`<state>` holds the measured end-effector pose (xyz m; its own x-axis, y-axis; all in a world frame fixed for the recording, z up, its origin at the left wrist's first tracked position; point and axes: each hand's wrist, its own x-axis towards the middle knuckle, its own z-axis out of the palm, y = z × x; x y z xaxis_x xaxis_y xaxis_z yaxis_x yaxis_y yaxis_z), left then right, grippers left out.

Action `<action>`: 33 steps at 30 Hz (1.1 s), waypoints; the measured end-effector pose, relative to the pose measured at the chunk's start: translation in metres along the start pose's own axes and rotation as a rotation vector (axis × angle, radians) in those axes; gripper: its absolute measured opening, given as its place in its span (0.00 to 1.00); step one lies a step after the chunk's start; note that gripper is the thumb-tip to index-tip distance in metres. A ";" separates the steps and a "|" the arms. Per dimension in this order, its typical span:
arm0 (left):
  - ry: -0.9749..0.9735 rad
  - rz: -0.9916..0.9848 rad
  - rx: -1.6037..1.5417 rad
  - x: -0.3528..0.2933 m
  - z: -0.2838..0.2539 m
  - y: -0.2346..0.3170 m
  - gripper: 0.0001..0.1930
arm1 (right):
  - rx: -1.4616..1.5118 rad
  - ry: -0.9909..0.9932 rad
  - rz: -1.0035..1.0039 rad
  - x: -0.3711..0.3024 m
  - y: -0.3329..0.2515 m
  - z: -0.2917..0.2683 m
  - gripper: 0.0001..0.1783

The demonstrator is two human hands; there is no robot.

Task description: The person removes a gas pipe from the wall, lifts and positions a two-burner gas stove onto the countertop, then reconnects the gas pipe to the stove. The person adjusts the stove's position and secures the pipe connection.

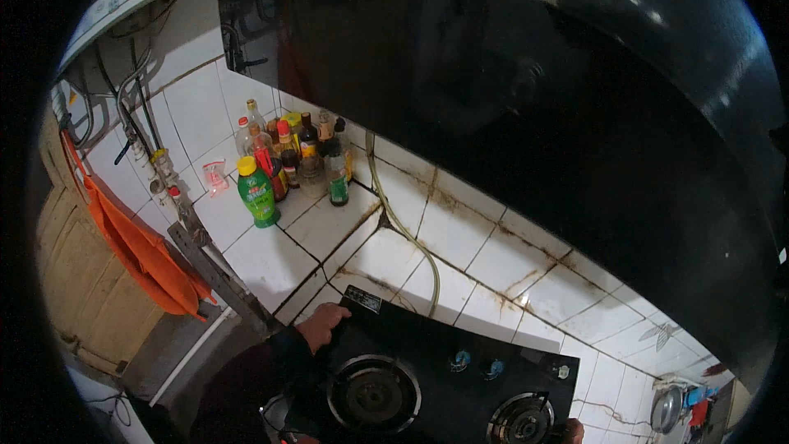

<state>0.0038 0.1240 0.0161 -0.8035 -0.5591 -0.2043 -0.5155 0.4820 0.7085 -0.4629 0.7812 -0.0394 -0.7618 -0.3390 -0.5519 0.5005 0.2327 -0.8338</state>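
A black glass two-burner gas stove [448, 370] stretches across the lower part of the head view. Its round left burner [374, 395] and right burner [524, 423] sit nearer me, with two knobs [477, 364] toward the far edge. My left hand [325, 326] grips the stove's far left corner, its thumb side over the edge. At the right edge, my right hand [574, 431] shows only in part, closed round the stove's side. A pale green hose [403, 226] runs down the tiles and passes out of sight behind the stove.
A large black range hood [493, 123] hangs above on the right. Several sauce bottles and a green squeeze bottle [258, 191] stand in the tiled corner. An orange cloth [140, 238] and pipes [156, 168] hang at left. A metal pan [666, 409] is at the far right.
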 end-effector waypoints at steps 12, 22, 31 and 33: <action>0.009 -1.140 -0.510 0.088 0.011 -0.017 0.19 | 0.042 -0.050 -0.070 0.031 -0.006 0.044 0.13; 0.063 -0.580 -0.631 0.109 0.011 -0.018 0.14 | -0.181 -0.010 -0.160 0.026 0.005 0.025 0.18; 0.257 -0.418 -0.917 -0.039 -0.021 -0.008 0.32 | -1.126 -0.038 -0.535 0.031 -0.007 0.016 0.27; 0.395 -0.484 -1.049 -0.099 -0.010 -0.002 0.34 | -0.551 -0.020 -0.284 0.024 -0.011 0.021 0.26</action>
<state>0.0873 0.1713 0.0414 -0.3551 -0.7843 -0.5087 -0.0992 -0.5094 0.8548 -0.4778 0.7510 -0.0440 -0.8235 -0.4729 -0.3133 -0.0108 0.5652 -0.8249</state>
